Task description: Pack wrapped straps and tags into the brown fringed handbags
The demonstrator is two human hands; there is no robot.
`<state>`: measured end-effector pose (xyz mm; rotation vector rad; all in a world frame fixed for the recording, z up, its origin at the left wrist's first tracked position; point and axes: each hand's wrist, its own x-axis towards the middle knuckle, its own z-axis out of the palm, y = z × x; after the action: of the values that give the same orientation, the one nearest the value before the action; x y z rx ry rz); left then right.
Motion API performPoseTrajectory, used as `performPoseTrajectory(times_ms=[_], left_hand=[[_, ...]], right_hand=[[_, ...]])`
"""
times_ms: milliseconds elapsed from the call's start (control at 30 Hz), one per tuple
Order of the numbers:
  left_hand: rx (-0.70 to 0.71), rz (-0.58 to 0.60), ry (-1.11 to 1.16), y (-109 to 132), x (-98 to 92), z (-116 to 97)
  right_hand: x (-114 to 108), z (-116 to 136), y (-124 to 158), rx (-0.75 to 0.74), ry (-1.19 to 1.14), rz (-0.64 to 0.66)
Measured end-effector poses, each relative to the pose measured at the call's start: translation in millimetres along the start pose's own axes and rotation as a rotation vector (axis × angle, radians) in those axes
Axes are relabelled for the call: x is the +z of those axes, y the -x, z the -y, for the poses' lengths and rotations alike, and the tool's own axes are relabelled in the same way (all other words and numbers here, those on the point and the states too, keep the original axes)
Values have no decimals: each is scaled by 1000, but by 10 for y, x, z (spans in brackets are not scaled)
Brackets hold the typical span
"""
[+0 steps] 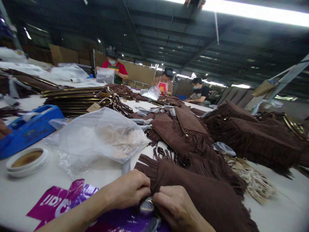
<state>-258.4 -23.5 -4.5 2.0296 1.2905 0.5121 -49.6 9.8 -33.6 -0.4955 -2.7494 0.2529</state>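
My left hand (131, 190) is closed in a pinch at the lower left edge of a dark brown fringed suede-like bag (200, 196). Close beside it, my right hand (173, 206) is also closed, its fingers curled down along the same edge. Whatever the fingertips grip is hidden. A shiny clear-wrapped piece (146, 206) shows in the gap between the hands. Beneath them lies a purple printed plastic bag (58, 199). Left of the brown bag rests a crumpled translucent plastic bag (96, 135) with pale contents.
A blue tape dispenser (31, 129) and a white tape roll (27, 161) sit at left. Brown fringed bags (263, 135) are piled at right, near a bundle of corded tags (256, 180). Stacked gold-zipped pieces (72, 100) lie behind. Several people work across the table.
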Motion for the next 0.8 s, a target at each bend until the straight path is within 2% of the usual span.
performPoseTrajectory(times_ms=[233, 367, 467, 567, 700, 800], left_hand=[[-17, 128, 92, -78, -39, 69], [13, 119, 88, -96, 20, 93], [53, 91, -4, -112, 72, 88], [66, -17, -116, -129, 105, 90], [29, -250, -98, -166, 93, 143], [52, -348, -17, -187, 59, 176]], right_hand=[[97, -41, 60, -65, 62, -69], [101, -38, 56, -33, 36, -66], [78, -30, 47, -4, -15, -60], [29, -24, 19, 80, -185, -53], [-45, -43, -69, 405, -504, -111], [-60, -79, -157, 569, -613, -156]])
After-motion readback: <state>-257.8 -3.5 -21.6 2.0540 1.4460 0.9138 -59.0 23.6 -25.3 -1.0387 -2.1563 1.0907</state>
